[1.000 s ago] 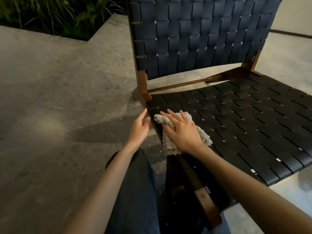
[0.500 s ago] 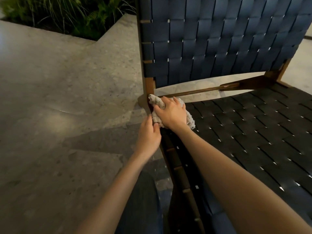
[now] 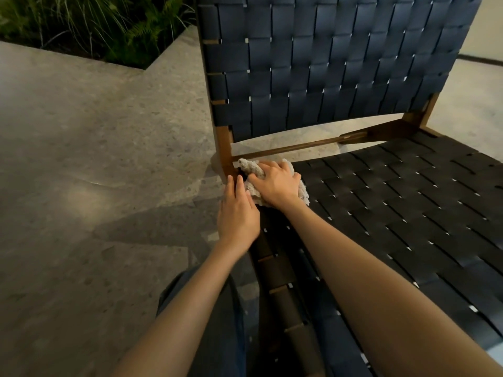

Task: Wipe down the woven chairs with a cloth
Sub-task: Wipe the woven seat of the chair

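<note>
A chair with dark woven straps and a brown wooden frame fills the right half; its seat (image 3: 394, 213) spreads to the right and its backrest (image 3: 326, 69) rises behind. A pale grey cloth (image 3: 251, 168) lies bunched at the seat's back left corner, beside the wooden post (image 3: 225, 148). My right hand (image 3: 277, 183) is curled over the cloth and presses it onto the straps. My left hand (image 3: 238, 213) rests with straight fingers on the seat's left edge, its fingertips touching the cloth.
Speckled stone paving (image 3: 95, 159) lies to the left of the chair. A bed of green plants (image 3: 95, 25) sits at the top left. My dark-trousered knee (image 3: 206, 322) is low in the middle.
My right hand has pushed the cloth from the seat's left edge up into the back left corner. My left hand followed it forward onto the seat rail.
</note>
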